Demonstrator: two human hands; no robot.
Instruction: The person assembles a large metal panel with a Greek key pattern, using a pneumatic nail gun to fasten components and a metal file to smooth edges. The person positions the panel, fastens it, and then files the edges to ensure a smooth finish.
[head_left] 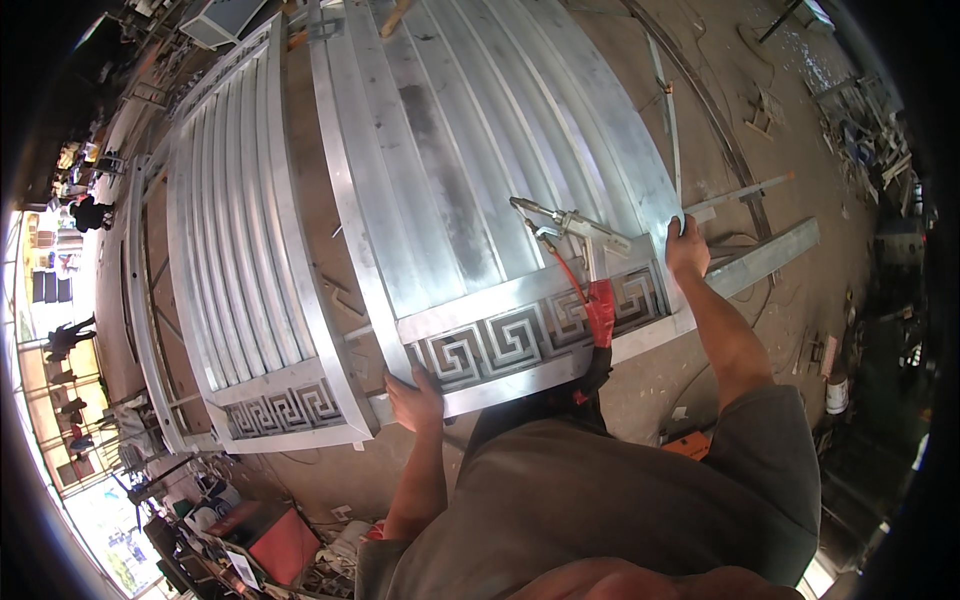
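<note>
Fingers (394,384) of the left hand (415,403) grip the panel (470,185) at its near-left corner, the right hand (688,256) its right edge; its length runs away.

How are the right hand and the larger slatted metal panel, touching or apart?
Touching: in the head view, the right hand grips the larger slatted metal panel by its edge.

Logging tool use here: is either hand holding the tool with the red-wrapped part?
No, the tool rests on the silvery metal panel, whose edges the left hand and right hand grip.
</note>
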